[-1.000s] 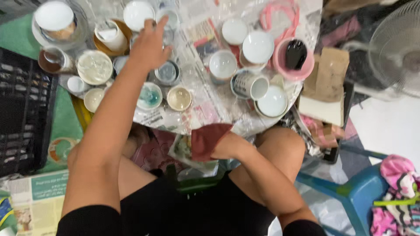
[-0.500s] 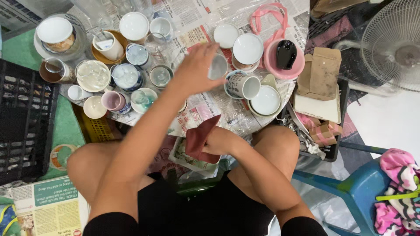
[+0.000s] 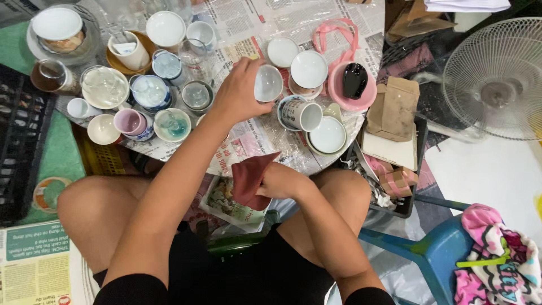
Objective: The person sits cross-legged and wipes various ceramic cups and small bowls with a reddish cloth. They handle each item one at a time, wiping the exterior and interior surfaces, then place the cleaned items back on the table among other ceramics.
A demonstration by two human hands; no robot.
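My left hand [image 3: 240, 93] holds a small white cup [image 3: 267, 83] above a low table [image 3: 243, 22] covered in newspaper. My right hand [image 3: 279, 181] sits lower, near my knee, gripping a dark red cloth [image 3: 251, 179]. Just right of the cup lie a patterned mug on its side [image 3: 301, 114] and a white bowl [image 3: 328, 134]. Left of my forearm stand several small cups and glass bowls, among them a pale green bowl [image 3: 172, 124] and a pink cup [image 3: 129, 121].
A pink dish holding a black object [image 3: 354, 85] sits at the table's right. Brown cardboard [image 3: 393, 107], a white fan [image 3: 497, 79] and a blue stool with colourful cloth [image 3: 451, 254] are to the right. A black crate [image 3: 17, 152] stands at left.
My left hand left the far cups at upper left, picked up the small white cup and carried it right toward the table's middle. My right hand with the cloth stayed put.
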